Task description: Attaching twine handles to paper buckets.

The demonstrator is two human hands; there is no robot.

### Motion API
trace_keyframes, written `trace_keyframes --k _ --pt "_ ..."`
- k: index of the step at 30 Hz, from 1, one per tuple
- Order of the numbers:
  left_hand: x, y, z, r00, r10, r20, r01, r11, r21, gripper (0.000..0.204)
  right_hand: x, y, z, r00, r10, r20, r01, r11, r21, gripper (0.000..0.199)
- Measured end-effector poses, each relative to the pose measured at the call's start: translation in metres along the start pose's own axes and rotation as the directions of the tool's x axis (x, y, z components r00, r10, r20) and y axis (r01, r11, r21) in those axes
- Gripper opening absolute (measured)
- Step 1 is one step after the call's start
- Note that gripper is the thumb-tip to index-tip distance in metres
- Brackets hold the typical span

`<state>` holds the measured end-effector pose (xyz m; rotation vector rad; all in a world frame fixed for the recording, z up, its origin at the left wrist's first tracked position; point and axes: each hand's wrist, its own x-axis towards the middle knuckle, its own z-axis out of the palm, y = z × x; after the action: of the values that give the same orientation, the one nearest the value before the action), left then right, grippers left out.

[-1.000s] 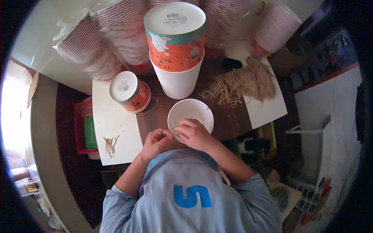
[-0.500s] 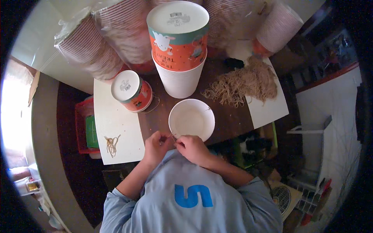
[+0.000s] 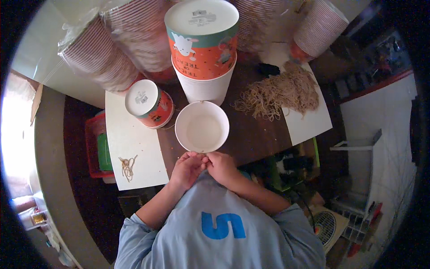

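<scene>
A white-lined paper bucket [image 3: 204,127] sits mouth up on the brown table, tilted a little toward me. At its near rim my left hand [image 3: 189,169] and my right hand [image 3: 220,167] meet, fingertips pinched together. A small bit of tan string [image 3: 202,152] shows at the rim between them; most of it is hidden by my fingers. Another speck of string sits on the far rim. Behind it rises a tall upside-down stack of paper buckets [image 3: 204,58], orange and green on top. To the left, a short upside-down stack of orange buckets [image 3: 156,107] has string around its base.
At right lies a tangled heap of tan strings [image 3: 286,94] beside a dark bundle [image 3: 268,69]. A few loose strings [image 3: 127,168] rest on the left white board [image 3: 134,143]. Plastic-wrapped bucket stacks [image 3: 98,54] line the back. A fan [image 3: 324,226] stands low at right.
The bucket has turned and shifted left and slightly away, so its string spot on the far rim is now at the top. My hands have drawn closer together at the near rim.
</scene>
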<state>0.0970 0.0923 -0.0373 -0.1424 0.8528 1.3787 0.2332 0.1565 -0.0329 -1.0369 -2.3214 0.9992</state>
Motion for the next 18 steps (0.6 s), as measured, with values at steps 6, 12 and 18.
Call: trace_keyframes --k 6,12,18 --pt "-0.005 0.001 -0.006 1.0 -0.021 0.006 0.021 0.998 -0.054 0.008 -0.011 0.029 0.03 0.9 0.333 0.28 -0.427 0.554 0.715 0.025" --pt "-0.011 -0.004 -0.009 0.999 0.009 -0.036 -0.01 1.0 -0.027 0.009 -0.008 0.015 0.023 0.744 0.388 0.544 -0.551 -0.103 0.828 0.022" --pt "-0.013 -0.008 -0.008 0.994 0.105 -0.034 -0.104 0.994 0.025 0.004 -0.008 0.033 0.033 0.781 0.224 0.583 -0.536 -0.238 0.81 0.019"
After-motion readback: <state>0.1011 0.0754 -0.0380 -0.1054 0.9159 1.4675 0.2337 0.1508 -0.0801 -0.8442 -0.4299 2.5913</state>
